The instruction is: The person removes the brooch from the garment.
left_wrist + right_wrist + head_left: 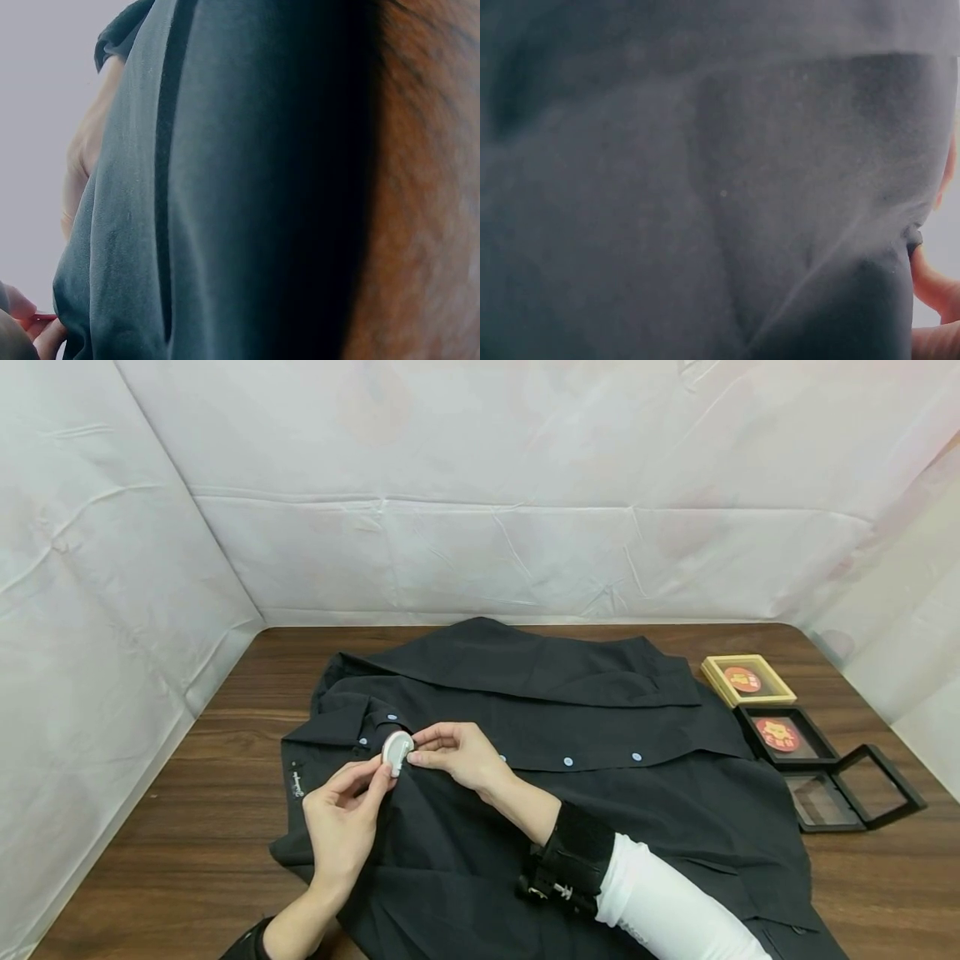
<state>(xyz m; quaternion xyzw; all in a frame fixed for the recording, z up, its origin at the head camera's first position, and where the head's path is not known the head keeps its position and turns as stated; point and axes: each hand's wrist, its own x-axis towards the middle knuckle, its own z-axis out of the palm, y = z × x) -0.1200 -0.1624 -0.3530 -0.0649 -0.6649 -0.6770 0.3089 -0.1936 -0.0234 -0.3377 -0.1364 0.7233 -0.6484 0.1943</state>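
Note:
A black button-up shirt (465, 835) lies spread out, with pale blue buttons along its front. Over its left part is a small round badge (397, 750), its pale whitish side facing up. My left hand (341, 814) pinches the badge's lower edge between thumb and fingers. From the right, the thumb and forefinger of my right hand (461, 758) pinch at the badge's right edge. Dark shirt cloth (225, 180) fills most of the left wrist view. In the right wrist view, cloth (802, 195) hides most of the hand; fingers (934, 289) show at the right edge.
On the right of the wooden table (202, 827) stand a gold-framed case (780, 699) and a black case (806, 722), each with a round red badge. Beside them lies an opened black case (903, 789). White sheeting (480, 560) hangs behind the table.

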